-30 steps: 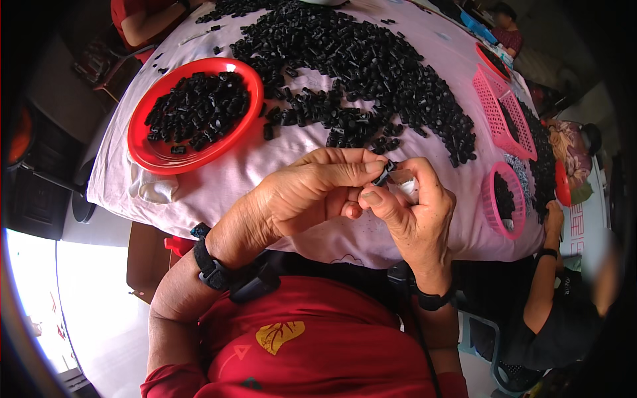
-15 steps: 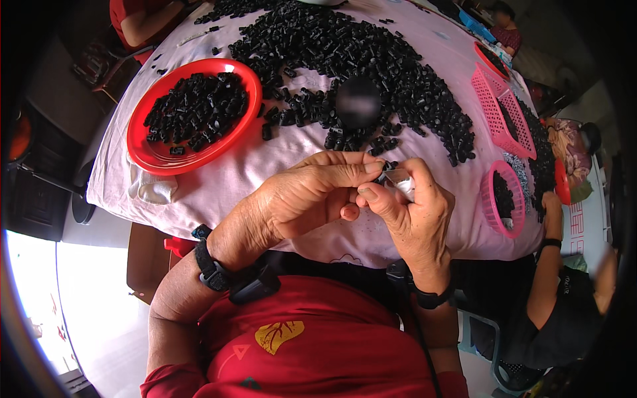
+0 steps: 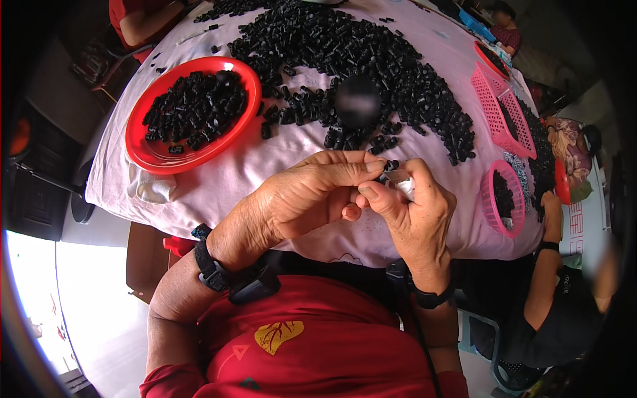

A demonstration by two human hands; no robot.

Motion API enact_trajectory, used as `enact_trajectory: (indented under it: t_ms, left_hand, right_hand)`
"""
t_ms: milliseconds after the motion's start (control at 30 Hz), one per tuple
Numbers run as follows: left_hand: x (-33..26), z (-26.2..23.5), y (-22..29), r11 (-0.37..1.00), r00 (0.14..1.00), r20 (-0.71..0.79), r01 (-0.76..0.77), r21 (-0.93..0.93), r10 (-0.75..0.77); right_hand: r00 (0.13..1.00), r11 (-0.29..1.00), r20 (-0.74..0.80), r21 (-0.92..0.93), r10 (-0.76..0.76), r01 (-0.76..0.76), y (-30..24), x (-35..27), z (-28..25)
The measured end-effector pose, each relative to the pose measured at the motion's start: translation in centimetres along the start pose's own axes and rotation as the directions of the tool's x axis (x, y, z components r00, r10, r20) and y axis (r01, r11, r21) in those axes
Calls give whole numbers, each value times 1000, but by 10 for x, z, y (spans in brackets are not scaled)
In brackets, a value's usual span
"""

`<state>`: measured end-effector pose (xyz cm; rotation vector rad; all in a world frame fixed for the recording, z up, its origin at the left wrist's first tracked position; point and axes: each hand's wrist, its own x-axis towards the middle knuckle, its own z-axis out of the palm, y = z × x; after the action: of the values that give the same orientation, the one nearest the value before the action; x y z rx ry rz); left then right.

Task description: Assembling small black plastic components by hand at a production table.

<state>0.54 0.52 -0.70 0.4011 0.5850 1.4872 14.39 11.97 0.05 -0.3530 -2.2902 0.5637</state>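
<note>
My left hand (image 3: 302, 196) and my right hand (image 3: 408, 209) meet fingertip to fingertip above the near edge of the table. Between the fingertips of both hands sits a small black plastic piece (image 3: 390, 166). My right hand also holds a small white object (image 3: 401, 182) in its curled fingers. Just beyond my hands lies a big heap of small black pieces (image 3: 358, 63) spread over the pale pink tablecloth (image 3: 265, 166). Both wrists wear black bands.
A red round tray (image 3: 149, 156) with black pieces stands at the left. Pink baskets (image 3: 501, 106) and a pink round bowl (image 3: 494, 199) stand at the right. Another person's arm (image 3: 547, 265) reaches in at the right; another person sits at the far side.
My hands have stayed together in nearly the same place, with only small finger movements on the black piece.
</note>
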Motion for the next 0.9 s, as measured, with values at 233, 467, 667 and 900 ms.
enact_trajectory:
  t_ms: [233, 467, 667, 900]
  left_hand:
    - [0, 0, -2, 1000, 1000, -10, -5, -23, 5]
    - [1, -1, -3, 999, 1000, 3, 1, -50, -1]
    - [1, -4, -6, 999, 1000, -18, -23, -43, 22]
    - [2, -3, -6, 997, 1000, 2, -25, -78, 25]
  right_hand:
    - [998, 996, -39, -78, -54, 50, 5, -1, 3]
    - [998, 994, -21, -90, -58, 55, 7, -2, 4]
    - [1000, 999, 25, -45, -9, 10, 3, 0, 3]
    - [998, 1000, 48, 15, 27, -28, 2, 0, 2]
